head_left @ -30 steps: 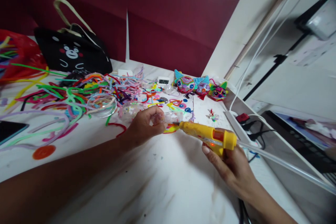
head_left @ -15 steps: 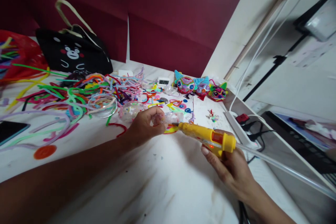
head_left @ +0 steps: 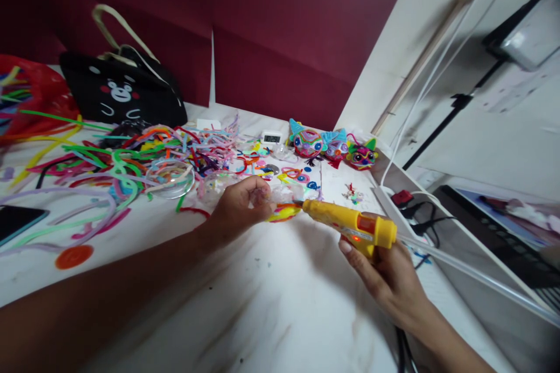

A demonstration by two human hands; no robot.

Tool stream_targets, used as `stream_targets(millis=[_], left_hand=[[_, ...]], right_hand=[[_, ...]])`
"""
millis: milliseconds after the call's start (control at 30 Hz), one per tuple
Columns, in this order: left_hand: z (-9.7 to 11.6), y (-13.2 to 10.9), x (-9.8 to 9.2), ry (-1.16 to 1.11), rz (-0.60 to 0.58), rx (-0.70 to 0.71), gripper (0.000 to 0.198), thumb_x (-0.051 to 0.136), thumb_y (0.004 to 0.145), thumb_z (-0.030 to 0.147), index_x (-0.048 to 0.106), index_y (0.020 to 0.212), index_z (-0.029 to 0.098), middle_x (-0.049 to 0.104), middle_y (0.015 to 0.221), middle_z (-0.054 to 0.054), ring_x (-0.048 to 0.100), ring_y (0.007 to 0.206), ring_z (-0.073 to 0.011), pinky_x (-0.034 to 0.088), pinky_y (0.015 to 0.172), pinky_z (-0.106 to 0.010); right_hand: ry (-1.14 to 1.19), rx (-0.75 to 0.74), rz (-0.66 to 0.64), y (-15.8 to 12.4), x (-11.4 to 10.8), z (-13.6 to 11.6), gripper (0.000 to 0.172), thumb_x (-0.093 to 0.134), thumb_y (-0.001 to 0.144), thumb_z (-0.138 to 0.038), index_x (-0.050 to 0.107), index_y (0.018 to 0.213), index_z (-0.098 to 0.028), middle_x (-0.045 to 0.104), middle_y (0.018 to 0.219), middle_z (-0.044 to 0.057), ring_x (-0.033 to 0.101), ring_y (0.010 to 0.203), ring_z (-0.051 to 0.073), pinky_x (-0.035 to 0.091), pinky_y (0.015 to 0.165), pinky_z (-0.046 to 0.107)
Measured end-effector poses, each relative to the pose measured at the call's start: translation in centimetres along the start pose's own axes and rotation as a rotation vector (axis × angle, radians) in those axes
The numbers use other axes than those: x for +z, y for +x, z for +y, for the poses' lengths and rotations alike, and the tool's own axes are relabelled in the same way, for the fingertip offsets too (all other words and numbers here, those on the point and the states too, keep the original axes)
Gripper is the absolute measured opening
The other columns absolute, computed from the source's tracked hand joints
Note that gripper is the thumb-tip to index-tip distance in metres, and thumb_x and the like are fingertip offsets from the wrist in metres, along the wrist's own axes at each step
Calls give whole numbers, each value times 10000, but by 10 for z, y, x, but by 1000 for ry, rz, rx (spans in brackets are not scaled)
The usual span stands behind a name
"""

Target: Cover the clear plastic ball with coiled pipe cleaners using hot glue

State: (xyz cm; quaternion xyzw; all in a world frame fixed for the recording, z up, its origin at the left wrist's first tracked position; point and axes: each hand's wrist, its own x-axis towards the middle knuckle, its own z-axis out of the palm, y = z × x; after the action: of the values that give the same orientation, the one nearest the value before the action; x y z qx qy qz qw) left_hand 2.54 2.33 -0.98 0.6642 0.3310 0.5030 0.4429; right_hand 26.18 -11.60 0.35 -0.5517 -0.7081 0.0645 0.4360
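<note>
My left hand (head_left: 238, 207) is closed around a small clear plastic piece (head_left: 286, 193) held just above the white table (head_left: 271, 303). My right hand (head_left: 385, 277) grips a yellow glue gun (head_left: 354, 226) with a clear glue stick (head_left: 472, 274) trailing out of its back. The gun's nozzle touches the clear piece, right over a yellow and red coiled shape (head_left: 282, 213) lying on the table.
A heap of coloured pipe cleaners (head_left: 131, 157) and a clear dome (head_left: 170, 178) lie to the left. Three finished cat faces (head_left: 332, 145), a small timer (head_left: 271, 137), a black bear bag (head_left: 120, 93), a dark phone (head_left: 17, 218) and a power strip (head_left: 405, 201) surround the spot.
Both hands have barely shifted; the glue gun's nozzle stays against the clear piece. The view has tilted slightly.
</note>
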Motion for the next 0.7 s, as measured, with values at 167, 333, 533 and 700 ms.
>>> stream_targets(millis=[167, 333, 533, 700], left_hand=[[1, 0, 1, -50, 1, -23, 175, 728, 624, 264, 584, 695, 195, 466, 642, 43, 406, 627, -132, 315, 579, -262], [0, -1, 1, -101, -1, -58, 201, 742, 629, 277, 575, 705, 195, 443, 624, 51, 374, 602, -119, 277, 551, -246], [3, -1, 0, -108, 6, -78, 230, 754, 624, 290, 561, 699, 190, 434, 617, 59, 369, 582, -105, 268, 530, -228], [6, 0, -1, -119, -4, -89, 230, 760, 622, 285, 564, 694, 187, 423, 616, 68, 371, 578, -97, 287, 536, -222]], right_hand=[[-4, -7, 4, 2, -1, 0, 118, 607, 954, -276, 610, 1034, -188, 655, 822, 47, 624, 692, 177, 513, 542, 253], [26, 6, 15, 1, -2, 2, 138, 615, 951, -263, 608, 1072, -196, 665, 877, 54, 649, 748, 182, 537, 589, 256], [5, -5, 18, 2, -4, 2, 105, 620, 951, -265, 617, 1041, -210, 655, 869, 39, 620, 696, 158, 515, 555, 233], [33, 26, 16, 2, -5, 3, 146, 619, 952, -289, 612, 1068, -200, 663, 924, 54, 626, 694, 162, 532, 567, 249]])
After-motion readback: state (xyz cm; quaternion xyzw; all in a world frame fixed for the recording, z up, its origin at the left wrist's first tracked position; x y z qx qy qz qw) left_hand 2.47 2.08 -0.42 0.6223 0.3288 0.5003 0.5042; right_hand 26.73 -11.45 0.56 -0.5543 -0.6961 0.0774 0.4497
